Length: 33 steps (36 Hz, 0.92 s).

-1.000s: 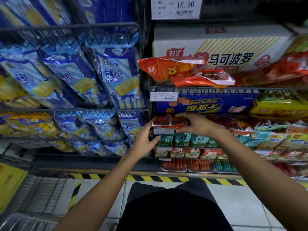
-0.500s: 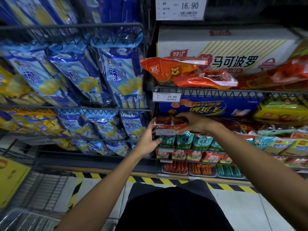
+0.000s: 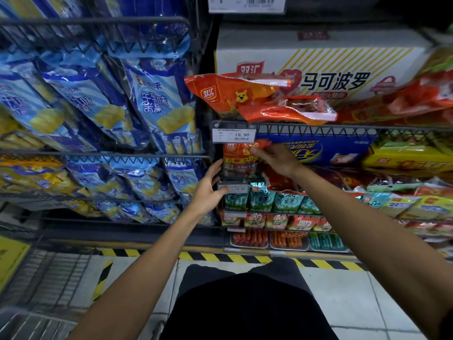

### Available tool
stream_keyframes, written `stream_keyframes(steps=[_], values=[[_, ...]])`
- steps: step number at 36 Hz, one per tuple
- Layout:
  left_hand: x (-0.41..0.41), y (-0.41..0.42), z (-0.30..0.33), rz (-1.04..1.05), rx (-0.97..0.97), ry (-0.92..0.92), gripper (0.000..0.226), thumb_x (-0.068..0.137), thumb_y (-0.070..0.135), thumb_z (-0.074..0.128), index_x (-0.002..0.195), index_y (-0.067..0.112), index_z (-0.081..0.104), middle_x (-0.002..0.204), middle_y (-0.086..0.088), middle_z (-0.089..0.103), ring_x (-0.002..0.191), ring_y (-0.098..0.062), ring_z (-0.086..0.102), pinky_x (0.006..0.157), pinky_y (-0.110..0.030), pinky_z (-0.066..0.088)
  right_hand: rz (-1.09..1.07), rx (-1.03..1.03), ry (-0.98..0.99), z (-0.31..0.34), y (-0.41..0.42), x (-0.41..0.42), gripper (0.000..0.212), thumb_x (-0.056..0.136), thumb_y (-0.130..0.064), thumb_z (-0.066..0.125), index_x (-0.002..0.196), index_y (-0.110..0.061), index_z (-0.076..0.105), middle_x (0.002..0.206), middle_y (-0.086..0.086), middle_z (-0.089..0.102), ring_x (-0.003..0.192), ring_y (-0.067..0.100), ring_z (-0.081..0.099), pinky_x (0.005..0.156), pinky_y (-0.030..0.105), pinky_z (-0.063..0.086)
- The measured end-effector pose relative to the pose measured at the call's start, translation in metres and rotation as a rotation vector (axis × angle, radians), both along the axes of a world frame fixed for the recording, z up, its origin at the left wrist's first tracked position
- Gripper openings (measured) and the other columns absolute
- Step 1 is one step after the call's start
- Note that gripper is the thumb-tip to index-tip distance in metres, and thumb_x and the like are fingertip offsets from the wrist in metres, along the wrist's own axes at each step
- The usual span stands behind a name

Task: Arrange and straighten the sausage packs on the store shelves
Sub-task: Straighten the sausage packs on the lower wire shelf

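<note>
I had the red-and-orange plastic sausage pack (image 3: 239,159) standing upright at the centre of the frame, at the left end of the middle wire shelf (image 3: 318,130), just under the white price tag reading 19.90 (image 3: 234,135). My right hand (image 3: 278,160) pinched the pack's upper right corner, thumb and fingers curled onto the crinkled plastic. My left hand (image 3: 208,190) lay below and left of it, fingers straight and relaxed, their tips touching the pack's lower left edge; it grasped nothing. A second white price tag (image 3: 234,188) sat just beside that hand's thumb, at the front of the shelf below.

Under the pack stood a row of teal-green foil sausage packs (image 3: 272,201), and lower still a row of small red-and-green packs (image 3: 277,220). At the bottom of the shelving lay clear trays of loose red, orange and green sausages (image 3: 286,240).

Above, in the upper centre of the frame, an orange plastic bag with a cartoon lion (image 3: 230,94) rested on the top shelf, in front of a large white cardboard carton with yellow stripes (image 3: 343,62). A blue cardboard box (image 3: 318,150) lay behind my right hand. The left half of the frame was filled with blue-and-white snack bags (image 3: 152,104) in wire racks. A yellow-and-black hazard stripe (image 3: 220,256) ran along the floor at the shelf's foot.
</note>
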<state>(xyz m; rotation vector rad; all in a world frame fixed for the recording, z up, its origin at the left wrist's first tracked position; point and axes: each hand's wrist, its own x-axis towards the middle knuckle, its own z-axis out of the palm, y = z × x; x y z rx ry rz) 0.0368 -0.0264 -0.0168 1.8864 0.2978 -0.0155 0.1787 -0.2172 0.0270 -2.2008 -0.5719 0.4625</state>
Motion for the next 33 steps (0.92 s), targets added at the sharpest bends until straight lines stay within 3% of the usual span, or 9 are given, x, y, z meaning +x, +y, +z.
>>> stream_keyframes(steps=[3, 8, 12, 15, 19, 23, 27, 30, 33], values=[[0.004, -0.003, -0.005, -0.023, 0.021, 0.037, 0.077, 0.099, 0.008, 0.063, 0.161, 0.024, 0.019, 0.166, 0.001, 0.024, 0.152, -0.02, 0.025, 0.122, -0.033, 0.027, -0.071, 0.078, 0.041, -0.001, 0.003, 0.006, 0.036, 0.099, -0.051, 0.054, 0.09, -0.022, 0.073, 0.087, -0.003, 0.071, 0.083, 0.012, 0.064, 0.083, 0.033, 0.046], [0.01, -0.01, -0.007, -0.039, 0.045, 0.047, 0.081, 0.1, 0.005, 0.061, 0.162, 0.021, 0.011, 0.166, 0.001, 0.023, 0.152, -0.015, 0.023, 0.119, -0.022, 0.024, 0.025, -0.01, -0.009, -0.011, 0.003, 0.009, 0.044, 0.097, -0.048, 0.06, 0.122, -0.013, 0.071, 0.118, -0.002, 0.07, 0.108, 0.011, 0.059, 0.092, 0.024, 0.039], [0.021, -0.013, -0.008, -0.012, 0.004, 0.098, 0.088, 0.1, 0.007, 0.059, 0.163, 0.022, 0.0, 0.168, -0.001, 0.019, 0.153, -0.017, 0.022, 0.114, -0.023, 0.023, 0.026, -0.168, 0.031, -0.027, 0.003, 0.018, 0.092, 0.074, -0.089, 0.045, 0.129, -0.018, 0.064, 0.129, 0.001, 0.066, 0.118, 0.021, 0.059, 0.096, 0.032, 0.043], [0.029, -0.018, -0.008, -0.003, -0.033, 0.095, 0.092, 0.1, 0.006, 0.058, 0.162, 0.022, -0.009, 0.167, 0.0, 0.017, 0.148, -0.011, 0.021, 0.116, -0.027, 0.023, 0.052, -0.212, 0.037, -0.035, 0.005, 0.028, 0.108, 0.07, -0.096, 0.035, 0.132, -0.013, 0.063, 0.136, 0.006, 0.062, 0.122, 0.025, 0.056, 0.097, 0.033, 0.043], [0.038, -0.031, -0.007, 0.068, -0.069, 0.062, 0.096, 0.098, 0.004, 0.061, 0.162, 0.02, -0.009, 0.167, 0.0, 0.015, 0.151, -0.015, 0.019, 0.123, -0.036, 0.024, 0.083, -0.202, 0.044, -0.034, 0.007, 0.031, 0.101, 0.075, -0.094, 0.034, 0.13, -0.015, 0.065, 0.136, 0.006, 0.061, 0.12, 0.023, 0.056, 0.101, 0.037, 0.045], [0.039, -0.041, -0.013, 0.117, -0.029, 0.029, 0.102, 0.092, 0.003, 0.068, 0.163, 0.022, -0.003, 0.165, 0.005, 0.012, 0.151, -0.014, 0.016, 0.123, -0.035, 0.022, 0.072, -0.221, 0.01, -0.035, 0.009, 0.024, 0.056, 0.103, -0.054, 0.042, 0.131, -0.011, 0.064, 0.132, 0.009, 0.063, 0.117, 0.024, 0.057, 0.09, 0.026, 0.036], [0.039, -0.044, -0.027, 0.202, 0.008, -0.054, 0.09, 0.081, 0.017, 0.07, 0.157, 0.033, 0.023, 0.152, -0.004, 0.036, 0.143, -0.024, 0.037, 0.117, -0.051, 0.037, 0.058, -0.204, 0.006, -0.035, 0.009, 0.022, 0.055, 0.104, -0.05, 0.041, 0.133, -0.008, 0.061, 0.138, 0.011, 0.059, 0.126, 0.029, 0.053, 0.094, 0.028, 0.036], [0.034, -0.049, -0.024, 0.238, 0.023, -0.088, 0.082, 0.086, 0.015, 0.068, 0.157, 0.027, 0.028, 0.146, -0.006, 0.039, 0.139, -0.023, 0.04, 0.119, -0.048, 0.035, 0.088, -0.202, -0.013, -0.03, 0.01, 0.022, 0.054, 0.105, -0.047, 0.04, 0.14, -0.008, 0.054, 0.144, 0.009, 0.052, 0.129, 0.029, 0.05, 0.096, 0.027, 0.035], [0.028, -0.048, -0.023, 0.214, 0.09, -0.081, 0.084, 0.095, 0.01, 0.065, 0.162, 0.022, 0.017, 0.159, -0.006, 0.028, 0.147, -0.021, 0.028, 0.118, -0.028, 0.025, 0.1, -0.225, -0.053, -0.03, 0.013, 0.021, 0.054, 0.106, -0.048, 0.039, 0.145, -0.012, 0.048, 0.147, 0.008, 0.049, 0.129, 0.029, 0.049, 0.098, 0.026, 0.036]])
